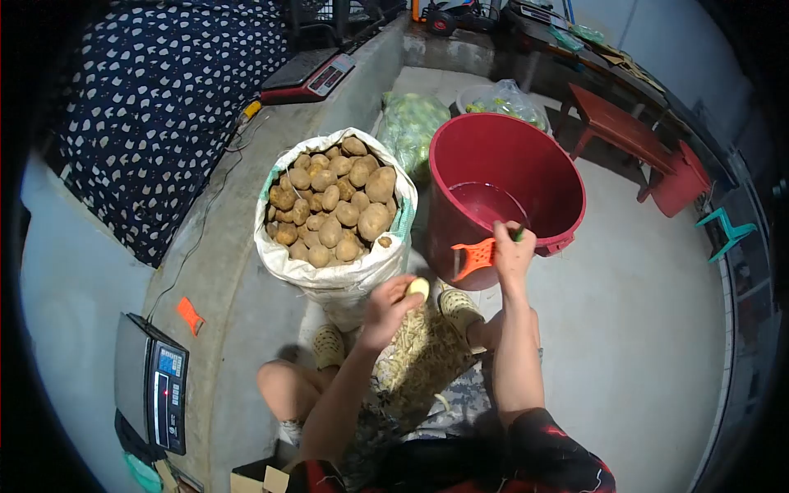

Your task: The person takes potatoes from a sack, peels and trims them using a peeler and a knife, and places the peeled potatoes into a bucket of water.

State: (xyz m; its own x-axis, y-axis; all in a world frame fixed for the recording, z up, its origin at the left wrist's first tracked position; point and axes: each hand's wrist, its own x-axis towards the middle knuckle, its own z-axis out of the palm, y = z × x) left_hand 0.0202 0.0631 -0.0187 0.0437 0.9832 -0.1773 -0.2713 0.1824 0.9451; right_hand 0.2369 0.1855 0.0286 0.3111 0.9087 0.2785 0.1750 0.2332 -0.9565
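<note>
My left hand is closed around a peeled, pale yellow potato above my lap. In my right hand is an orange peeler, its blade end pointing left, in front of the big red tub. A thin green-handled tool, perhaps a knife, also sticks up from the same fist. Left of the tub stands a white woven sack filled with unpeeled brown potatoes. Peelings lie heaped between my legs. The red tub has some water at its bottom.
Behind the tub are a bag of green vegetables and a basin with a plastic bag. Scales and another orange peeler lie on the left ledge. A red bench and a green stool stand right.
</note>
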